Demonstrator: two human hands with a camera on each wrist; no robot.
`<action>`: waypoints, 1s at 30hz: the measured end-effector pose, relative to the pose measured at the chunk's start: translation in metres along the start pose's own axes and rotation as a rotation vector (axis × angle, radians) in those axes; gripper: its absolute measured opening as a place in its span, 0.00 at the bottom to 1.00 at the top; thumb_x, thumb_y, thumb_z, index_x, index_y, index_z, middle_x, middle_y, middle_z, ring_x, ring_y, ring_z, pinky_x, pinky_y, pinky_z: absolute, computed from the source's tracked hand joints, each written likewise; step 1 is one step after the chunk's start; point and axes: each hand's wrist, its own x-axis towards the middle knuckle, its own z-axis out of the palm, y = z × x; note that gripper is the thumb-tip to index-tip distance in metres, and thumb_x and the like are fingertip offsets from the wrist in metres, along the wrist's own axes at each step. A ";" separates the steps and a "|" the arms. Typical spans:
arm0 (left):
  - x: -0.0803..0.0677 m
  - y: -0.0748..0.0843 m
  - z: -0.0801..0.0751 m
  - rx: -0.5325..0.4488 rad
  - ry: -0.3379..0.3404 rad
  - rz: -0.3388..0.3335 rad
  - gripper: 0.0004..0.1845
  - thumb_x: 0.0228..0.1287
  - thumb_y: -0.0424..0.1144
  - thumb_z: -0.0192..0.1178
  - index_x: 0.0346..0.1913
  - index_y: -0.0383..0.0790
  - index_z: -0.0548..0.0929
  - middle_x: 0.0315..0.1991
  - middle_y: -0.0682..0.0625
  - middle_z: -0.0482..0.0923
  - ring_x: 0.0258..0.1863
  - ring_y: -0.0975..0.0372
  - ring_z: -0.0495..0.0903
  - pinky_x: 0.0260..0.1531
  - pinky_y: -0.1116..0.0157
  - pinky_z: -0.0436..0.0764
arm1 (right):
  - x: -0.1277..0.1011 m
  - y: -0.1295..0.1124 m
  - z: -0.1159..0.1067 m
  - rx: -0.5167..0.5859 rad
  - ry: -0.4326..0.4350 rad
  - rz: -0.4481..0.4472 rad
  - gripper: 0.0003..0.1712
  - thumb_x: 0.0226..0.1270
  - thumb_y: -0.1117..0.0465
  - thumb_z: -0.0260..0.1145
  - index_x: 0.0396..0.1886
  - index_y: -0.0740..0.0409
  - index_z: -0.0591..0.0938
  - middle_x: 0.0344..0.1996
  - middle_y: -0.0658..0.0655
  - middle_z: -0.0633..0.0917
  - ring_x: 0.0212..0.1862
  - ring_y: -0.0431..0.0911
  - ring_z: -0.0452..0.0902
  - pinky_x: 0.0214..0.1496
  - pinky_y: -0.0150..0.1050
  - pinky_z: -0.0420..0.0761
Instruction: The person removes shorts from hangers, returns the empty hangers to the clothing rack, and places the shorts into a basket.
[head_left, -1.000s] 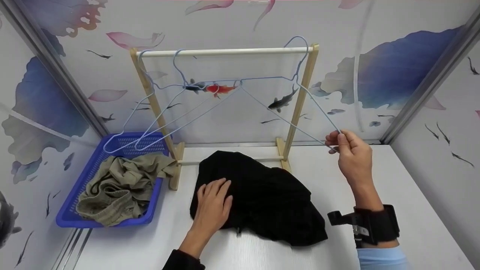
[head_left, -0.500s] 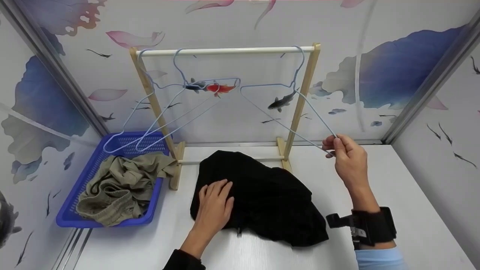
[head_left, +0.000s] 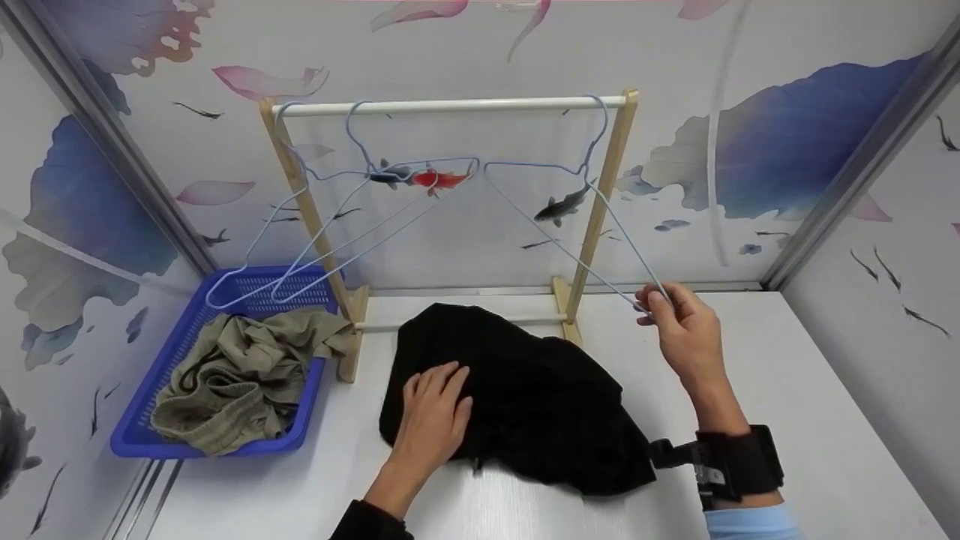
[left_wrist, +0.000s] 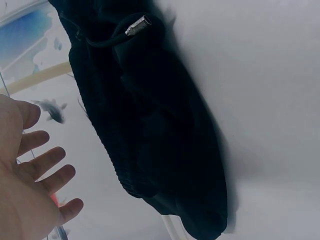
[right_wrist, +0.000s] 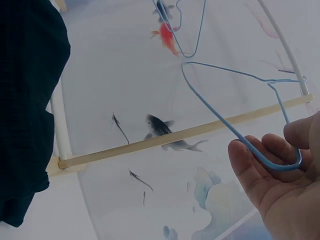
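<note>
My right hand [head_left: 688,330] pinches the lower right corner of a light blue wire hanger [head_left: 551,163], whose hook sits over the white rail [head_left: 480,105] near its right end. In the right wrist view, thumb and fingers surround the hanger's rounded corner [right_wrist: 280,165]. My left hand [head_left: 431,416] is over a black drawstring garment [head_left: 517,397] bunched on the table. The left wrist view shows relaxed, spread fingers [left_wrist: 57,177], a gap from the cloth [left_wrist: 150,115], and a metal-tipped cord [left_wrist: 137,25] at its gathered edge.
Two more blue hangers [head_left: 319,232] hang at the left end of the wood-framed rack [head_left: 604,206]. A blue basket [head_left: 127,427] holding a khaki garment [head_left: 247,375] stands at the left, under them. Patterned walls enclose the white table [head_left: 810,420].
The right hand has moved down and slightly left with the hanger's corner. Its hook, raised above the rail a second ago, now sits on it. The left hand has barely shifted.
</note>
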 end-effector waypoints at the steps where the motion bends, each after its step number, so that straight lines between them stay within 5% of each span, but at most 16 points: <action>1: 0.000 0.000 0.000 -0.005 0.004 0.000 0.21 0.72 0.36 0.64 0.64 0.34 0.81 0.63 0.39 0.78 0.63 0.47 0.75 0.62 0.39 0.70 | -0.002 0.002 0.001 0.012 -0.002 0.003 0.13 0.81 0.68 0.55 0.53 0.75 0.80 0.46 0.70 0.85 0.43 0.37 0.85 0.45 0.29 0.84; 11: 0.003 0.005 -0.001 -0.028 0.038 0.005 0.21 0.70 0.36 0.66 0.64 0.34 0.81 0.63 0.39 0.78 0.63 0.48 0.75 0.63 0.44 0.71 | -0.023 0.022 0.009 0.075 0.004 0.042 0.14 0.79 0.71 0.56 0.58 0.75 0.75 0.46 0.66 0.87 0.41 0.36 0.86 0.43 0.30 0.85; 16: 0.004 0.007 -0.001 -0.039 0.042 -0.014 0.22 0.70 0.37 0.66 0.64 0.34 0.81 0.63 0.40 0.78 0.63 0.48 0.75 0.64 0.44 0.71 | -0.033 0.028 0.013 0.067 0.009 0.012 0.14 0.79 0.71 0.56 0.58 0.75 0.75 0.44 0.60 0.87 0.40 0.37 0.86 0.42 0.30 0.85; 30: 0.003 0.015 -0.003 -0.121 0.040 -0.066 0.22 0.74 0.39 0.62 0.65 0.33 0.79 0.64 0.37 0.76 0.64 0.45 0.74 0.65 0.42 0.70 | -0.071 0.046 0.026 -0.037 0.071 -0.151 0.14 0.74 0.75 0.60 0.56 0.72 0.81 0.48 0.68 0.86 0.43 0.30 0.82 0.44 0.22 0.79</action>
